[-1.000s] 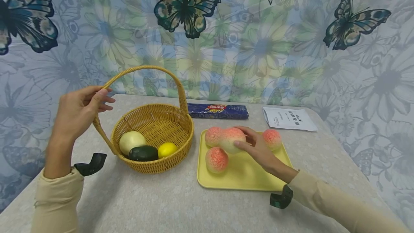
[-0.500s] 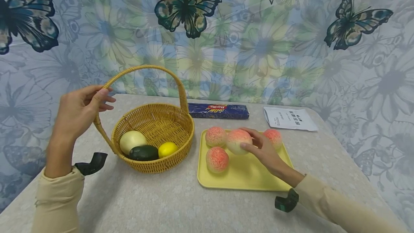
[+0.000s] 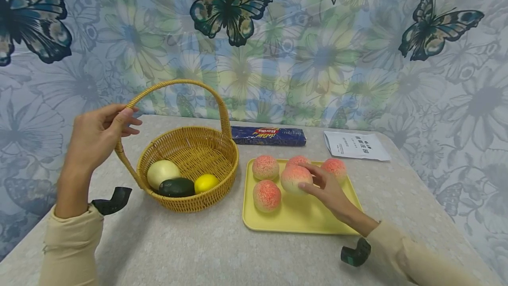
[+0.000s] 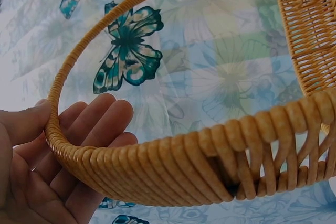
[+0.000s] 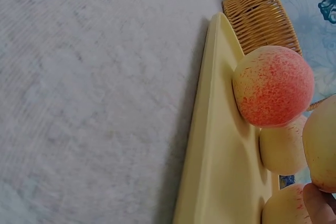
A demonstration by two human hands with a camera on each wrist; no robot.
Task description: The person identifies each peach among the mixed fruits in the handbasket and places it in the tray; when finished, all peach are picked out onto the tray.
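From the head view, the left hand [image 3: 97, 133] is curled round the arched handle of the wicker basket [image 3: 189, 169], steadying it on the counter [image 3: 190, 246], while the right hand [image 3: 327, 189] grips a peach [image 3: 295, 178] between fingers and thumb above the yellow tray [image 3: 297, 220]. Three more peaches sit on that tray: one at the back left [image 3: 265, 167], one at the front left [image 3: 267, 196], one at the back right [image 3: 335, 167], and a further one [image 3: 298, 160] shows just behind the held fruit. The basket already holds a pale round fruit [image 3: 162, 174], a dark green avocado [image 3: 176, 187] and a lemon [image 3: 205, 183]. Behind lie a blue pasta box [image 3: 268, 136] and a printed paper sheet [image 3: 355, 145]. The left wrist view shows the fingers [image 4: 100, 124] wrapped loosely behind the woven handle [image 4: 157, 169], the thumb on its near side, so the hold is a light one. The right wrist view looks along the tray's rim [image 5: 210, 129], with one peach [image 5: 273, 86] standing clear, others crowded at the frame's edge, and a fingertip [image 5: 317, 203] pressed to the held one; whether it has left the tray cannot be told here. The step in hand looks like the pick-up of a peach for the basket; the next move would call for carrying it left over the basket rim, past the handle, and setting it in the bare space behind the three fruits.
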